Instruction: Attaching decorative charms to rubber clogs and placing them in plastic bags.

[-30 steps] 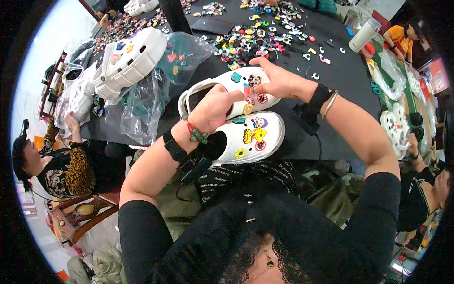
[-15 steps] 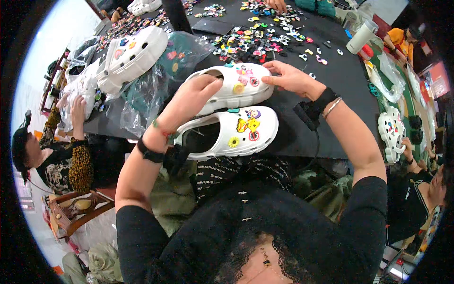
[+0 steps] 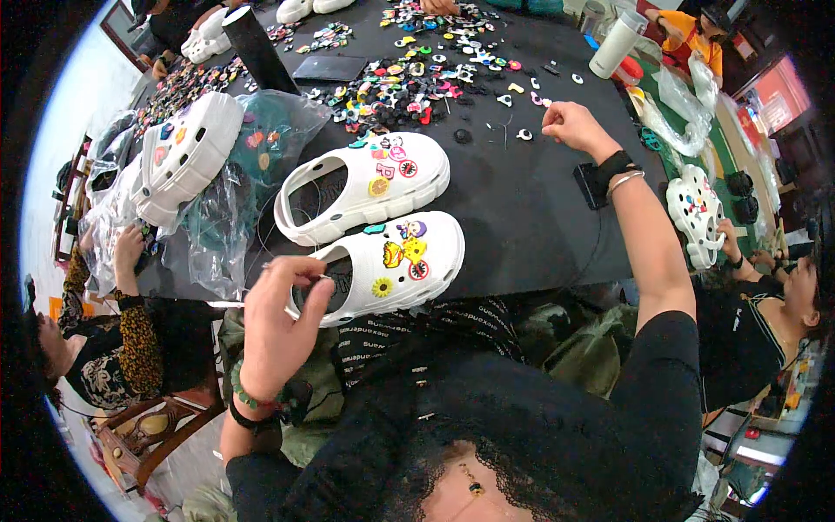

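Two white foam clogs lie side by side, toes to the right, on the black table before me. The far clog (image 3: 409, 178) carries a lemon slice, pink pieces and a round red-and-black charm. On the near clog (image 3: 417, 270) are a sunflower, yellow figures and a similar round charm. My left hand (image 3: 283, 317) is curled round the near clog's heel, hiding the strap. Above the table, right of the toes, is my right hand (image 3: 578, 130), fingertips drawn together; whether something small is between them cannot be seen. A loose white charm (image 3: 524, 135) lies near it.
Piles of colourful charms (image 3: 409, 87) cover the table's far part. At left, another white clog (image 3: 191, 143) rests by clear plastic bags (image 3: 222, 235). A black post (image 3: 261, 48) and a white bottle (image 3: 619, 42) stand farther back. Co-workers sit on both sides.
My left hand has gone from the far clog to the near clog's heel. My right hand has left the far clog's toe, moving right with its fingers now bunched. The view has shifted.
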Available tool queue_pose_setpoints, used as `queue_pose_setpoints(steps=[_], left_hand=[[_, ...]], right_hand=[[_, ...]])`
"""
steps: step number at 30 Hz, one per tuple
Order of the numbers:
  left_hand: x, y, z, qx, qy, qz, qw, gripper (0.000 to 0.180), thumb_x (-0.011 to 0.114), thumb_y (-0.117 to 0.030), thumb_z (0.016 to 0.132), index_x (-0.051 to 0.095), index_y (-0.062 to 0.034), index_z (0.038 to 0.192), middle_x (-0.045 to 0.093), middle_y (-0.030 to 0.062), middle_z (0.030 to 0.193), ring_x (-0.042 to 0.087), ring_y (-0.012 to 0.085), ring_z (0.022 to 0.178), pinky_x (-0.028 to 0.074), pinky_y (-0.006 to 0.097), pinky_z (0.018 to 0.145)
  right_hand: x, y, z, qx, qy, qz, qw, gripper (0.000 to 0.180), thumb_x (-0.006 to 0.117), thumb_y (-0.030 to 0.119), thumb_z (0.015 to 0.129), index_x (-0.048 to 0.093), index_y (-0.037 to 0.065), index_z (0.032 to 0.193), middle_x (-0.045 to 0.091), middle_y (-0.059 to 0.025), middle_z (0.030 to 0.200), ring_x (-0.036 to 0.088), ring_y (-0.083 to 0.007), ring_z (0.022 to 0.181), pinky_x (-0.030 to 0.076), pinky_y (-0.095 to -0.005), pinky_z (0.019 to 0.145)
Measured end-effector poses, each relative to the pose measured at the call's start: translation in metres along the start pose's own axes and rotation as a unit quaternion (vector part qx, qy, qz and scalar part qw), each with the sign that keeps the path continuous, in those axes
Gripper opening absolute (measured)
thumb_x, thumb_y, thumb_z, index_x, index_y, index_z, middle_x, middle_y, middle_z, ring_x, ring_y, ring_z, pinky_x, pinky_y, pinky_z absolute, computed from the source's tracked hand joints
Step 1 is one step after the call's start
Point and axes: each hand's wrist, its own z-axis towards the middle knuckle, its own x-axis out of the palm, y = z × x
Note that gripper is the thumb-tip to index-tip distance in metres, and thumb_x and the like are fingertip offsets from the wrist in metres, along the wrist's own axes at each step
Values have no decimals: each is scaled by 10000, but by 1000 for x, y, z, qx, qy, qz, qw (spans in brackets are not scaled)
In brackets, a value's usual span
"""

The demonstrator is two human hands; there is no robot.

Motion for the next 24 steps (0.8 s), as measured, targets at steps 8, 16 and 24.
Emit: queue_pose_setpoints(steps=[8, 16, 24], left_hand=[[15, 10, 17, -169, 226, -165, 945, 345, 587, -263, 1005, 638, 45, 1151, 642, 80, 895, 565, 142, 813, 481, 292, 760], [49, 12, 36, -361, 185, -533, 743, 375, 634, -158, 967, 558, 80, 1247, 657, 159, 1217, 668, 231, 1074, 538, 354, 945], [68, -2, 39, -332, 124, -596, 720, 340, 628, -93, 944, 551, 47, 1244, 668, 142, 1194, 680, 235, 1042, 556, 372, 921]], right_hand=[[23, 14, 12, -51, 30, -60, 996, 288, 843, 160, 731, 655, 40, 913, 699, -117, 855, 679, -266, 847, 527, -385, 734], [33, 5, 9, -8, 19, -20, 1000, 195, 773, 160, 789, 670, 42, 906, 708, -109, 816, 696, -234, 786, 537, -358, 702], [51, 0, -7, -124, -116, -138, 976, 136, 665, 149, 887, 664, 26, 945, 672, -171, 878, 657, -359, 862, 526, -440, 781]])
